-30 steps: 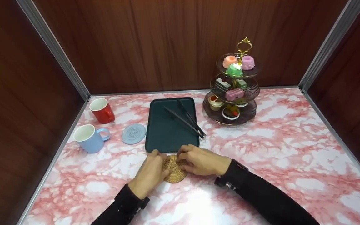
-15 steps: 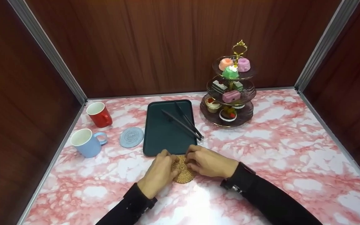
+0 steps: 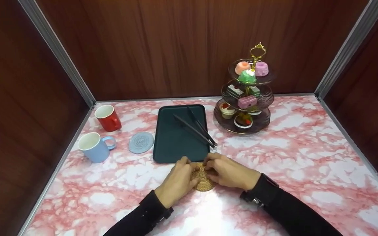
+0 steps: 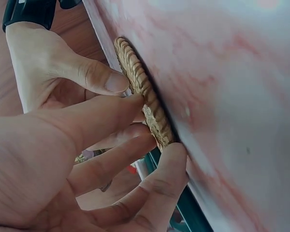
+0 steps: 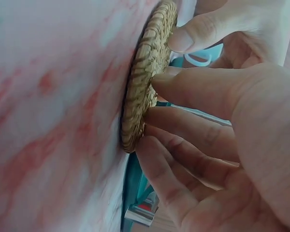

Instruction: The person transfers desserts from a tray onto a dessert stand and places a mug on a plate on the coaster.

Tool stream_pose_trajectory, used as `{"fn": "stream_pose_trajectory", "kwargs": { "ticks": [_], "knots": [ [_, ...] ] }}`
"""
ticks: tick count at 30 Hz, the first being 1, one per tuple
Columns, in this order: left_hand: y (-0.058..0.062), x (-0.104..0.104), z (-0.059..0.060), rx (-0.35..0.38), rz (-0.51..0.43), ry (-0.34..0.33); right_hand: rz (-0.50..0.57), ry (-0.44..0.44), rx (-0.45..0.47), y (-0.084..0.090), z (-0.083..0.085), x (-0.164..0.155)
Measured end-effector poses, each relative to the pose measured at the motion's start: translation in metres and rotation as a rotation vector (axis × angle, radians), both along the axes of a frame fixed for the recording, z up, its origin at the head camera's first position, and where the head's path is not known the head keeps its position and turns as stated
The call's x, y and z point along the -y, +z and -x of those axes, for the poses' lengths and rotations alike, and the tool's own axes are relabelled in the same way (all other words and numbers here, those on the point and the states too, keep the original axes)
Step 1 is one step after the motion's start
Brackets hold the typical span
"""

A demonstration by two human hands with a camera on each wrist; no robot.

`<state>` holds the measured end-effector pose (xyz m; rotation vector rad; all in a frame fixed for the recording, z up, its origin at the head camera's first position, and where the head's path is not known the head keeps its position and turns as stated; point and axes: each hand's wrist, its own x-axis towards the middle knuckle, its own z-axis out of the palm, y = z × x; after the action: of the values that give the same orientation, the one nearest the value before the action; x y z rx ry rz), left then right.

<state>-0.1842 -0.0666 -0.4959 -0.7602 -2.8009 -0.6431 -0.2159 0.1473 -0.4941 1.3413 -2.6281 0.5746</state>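
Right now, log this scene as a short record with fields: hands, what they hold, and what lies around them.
left hand: grips the woven coaster's left edge, fingers curled on it
right hand: grips its right edge
woven coaster: flat on the pink marble table, just in front of the green tray
tongs: black, lying across the tray
left side: grey coaster, blue mug, red mug
back right: tiered cake stand
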Motion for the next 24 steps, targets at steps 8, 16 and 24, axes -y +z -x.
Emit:
{"fn": "stream_pose_trajectory", "kwargs": {
  "ticks": [8, 16, 24],
  "knots": [
    [-0.002, -0.016, 0.001, -0.027, -0.003, -0.012, 0.015, -0.012, 0.000, 0.000, 0.001, -0.020],
    [-0.002, -0.034, 0.004, -0.041, -0.010, -0.057, 0.040, -0.045, 0.025, 0.000, 0.003, -0.041],
    [-0.003, -0.053, 0.010, -0.063, 0.023, -0.088, 0.029, -0.097, 0.063, 0.001, 0.008, -0.061]
  ]
}}
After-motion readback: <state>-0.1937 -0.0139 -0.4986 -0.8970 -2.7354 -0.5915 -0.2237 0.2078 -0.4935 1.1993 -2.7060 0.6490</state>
